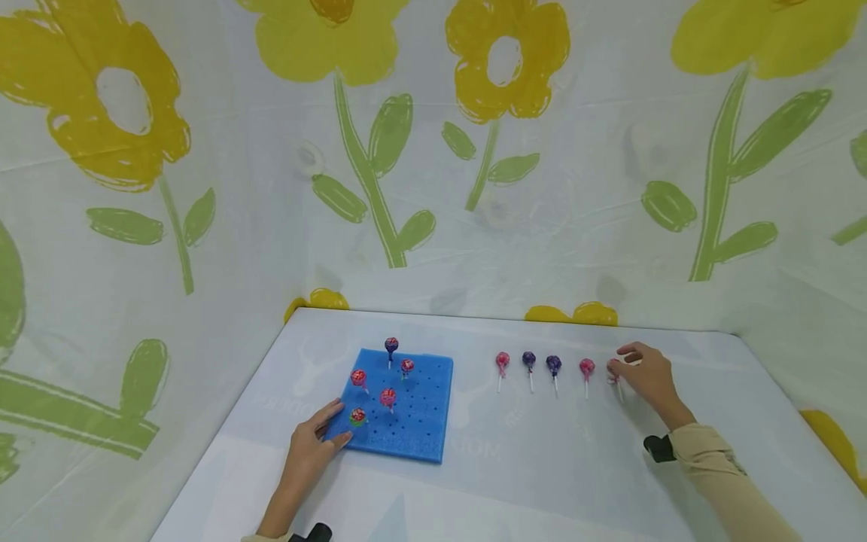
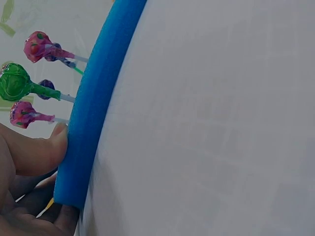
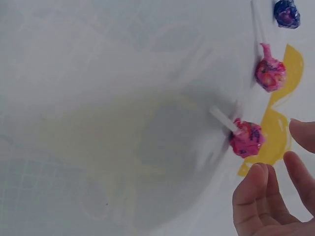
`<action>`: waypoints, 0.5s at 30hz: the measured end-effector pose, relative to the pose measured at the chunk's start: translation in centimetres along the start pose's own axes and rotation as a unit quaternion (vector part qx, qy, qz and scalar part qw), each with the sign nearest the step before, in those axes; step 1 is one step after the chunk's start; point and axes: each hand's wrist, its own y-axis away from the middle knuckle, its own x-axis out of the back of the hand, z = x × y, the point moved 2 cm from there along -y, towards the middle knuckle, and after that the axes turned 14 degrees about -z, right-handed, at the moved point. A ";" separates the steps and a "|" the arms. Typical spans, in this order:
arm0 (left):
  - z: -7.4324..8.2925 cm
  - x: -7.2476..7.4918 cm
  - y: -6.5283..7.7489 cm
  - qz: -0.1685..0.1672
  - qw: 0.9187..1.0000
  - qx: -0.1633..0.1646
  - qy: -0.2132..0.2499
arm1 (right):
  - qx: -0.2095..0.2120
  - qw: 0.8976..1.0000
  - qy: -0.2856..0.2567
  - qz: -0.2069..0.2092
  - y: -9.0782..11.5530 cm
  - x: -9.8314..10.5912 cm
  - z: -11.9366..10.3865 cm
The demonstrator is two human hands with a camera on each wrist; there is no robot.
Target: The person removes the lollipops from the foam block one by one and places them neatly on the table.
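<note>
My left hand [image 1: 310, 446] grips the near-left edge of a blue foam block [image 1: 413, 421], thumb on its top and fingers about its side. Several wrapped lollipops stand in that block by their sticks, among them a green one [image 2: 15, 82] and a pink one [image 2: 35, 47]. Over at the right, my right hand [image 1: 649, 376] is at the last pink lollipop [image 3: 247, 139] of a row. Its thumb and fingers [image 3: 250, 192] are apart around the candy head, and in the right wrist view a gap shows between them and the wrapper.
Left of my right hand lie another pink lollipop [image 1: 586, 367], two dark purple lollipops [image 1: 554, 364] and a further pink lollipop [image 1: 502, 360], sticks toward me. Small holes dot the foam block. A flower-print curtain [image 1: 582, 248] hangs behind the white table [image 1: 542, 482].
</note>
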 end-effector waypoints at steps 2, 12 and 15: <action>0.0 0.0 0.0 -0.001 1.000 -0.001 -0.001 | 0.010 1.000 -0.001 0.005 0.3 0.1 -0.3; 0.1 0.0 0.0 -0.003 1.000 0.001 0.005 | 0.077 0.997 -0.016 0.027 1.5 -0.4 -2.1; 0.1 0.0 0.1 -0.004 1.000 0.004 0.003 | 0.086 0.996 -0.026 0.023 1.9 -0.8 -2.9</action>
